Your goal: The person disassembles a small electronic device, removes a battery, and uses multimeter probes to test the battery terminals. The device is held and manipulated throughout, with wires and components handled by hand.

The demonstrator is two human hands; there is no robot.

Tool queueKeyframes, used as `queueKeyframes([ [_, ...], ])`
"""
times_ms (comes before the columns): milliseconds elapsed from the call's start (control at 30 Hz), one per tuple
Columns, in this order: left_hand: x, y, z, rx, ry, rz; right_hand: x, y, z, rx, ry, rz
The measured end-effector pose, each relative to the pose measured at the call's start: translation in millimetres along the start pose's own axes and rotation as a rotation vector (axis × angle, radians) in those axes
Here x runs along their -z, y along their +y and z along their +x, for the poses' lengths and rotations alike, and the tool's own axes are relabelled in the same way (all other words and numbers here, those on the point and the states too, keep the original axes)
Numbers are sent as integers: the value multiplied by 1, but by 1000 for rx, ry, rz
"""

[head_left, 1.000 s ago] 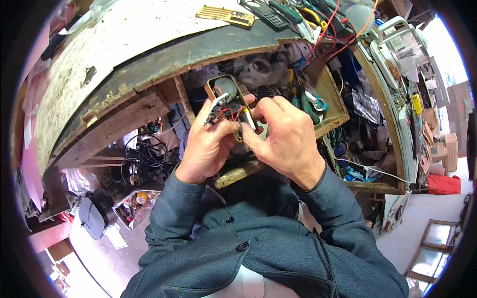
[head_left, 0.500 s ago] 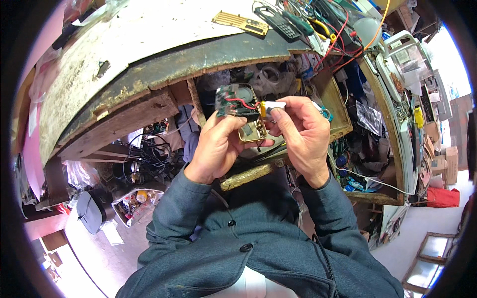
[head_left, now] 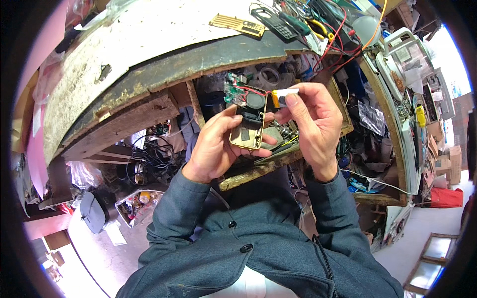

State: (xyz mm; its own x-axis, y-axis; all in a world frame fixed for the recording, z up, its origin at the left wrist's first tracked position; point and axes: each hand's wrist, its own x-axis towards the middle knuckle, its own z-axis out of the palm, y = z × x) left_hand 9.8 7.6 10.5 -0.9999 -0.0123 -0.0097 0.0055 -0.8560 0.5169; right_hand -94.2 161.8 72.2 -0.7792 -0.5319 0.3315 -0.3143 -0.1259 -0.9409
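Board (head_left: pixel 233 91) has shifted farther toward the far left of the case (head_left: pixel 255 137), while the battery (head_left: pixel 284 92), pinched in the right hand (head_left: pixel 316 120), has come clear to the right. Left hand (head_left: pixel 213 145) clamps the case. Keep the red wires (head_left: pixel 258 92) slack, lest they tear loose.

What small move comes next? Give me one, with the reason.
I'd have the right hand ease the white, yellow-ended pack slightly toward the open gold casing, which the left hand holds. The pack is out beyond the casing's right edge, and red wires run from its yellow end toward the green circuit board, so pulling farther might strain them.
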Motion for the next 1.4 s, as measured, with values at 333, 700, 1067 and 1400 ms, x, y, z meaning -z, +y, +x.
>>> queueKeyframes([
  [333, 6, -2, 2, 120, -6, 13, 5, 4, 16, -58, 16, 140],
  [700, 4, -15, 12, -244, 177, 1125, 19, 27, 27, -212, -37, 408],
  [1067, 2, -11, 11, -451, 258, 1832, 19, 56, 35, -244, -39, 529],
  [1400, 6, -13, 14, -441, 280, 1888, 22, 72, 29, -185, -63, 564],
])
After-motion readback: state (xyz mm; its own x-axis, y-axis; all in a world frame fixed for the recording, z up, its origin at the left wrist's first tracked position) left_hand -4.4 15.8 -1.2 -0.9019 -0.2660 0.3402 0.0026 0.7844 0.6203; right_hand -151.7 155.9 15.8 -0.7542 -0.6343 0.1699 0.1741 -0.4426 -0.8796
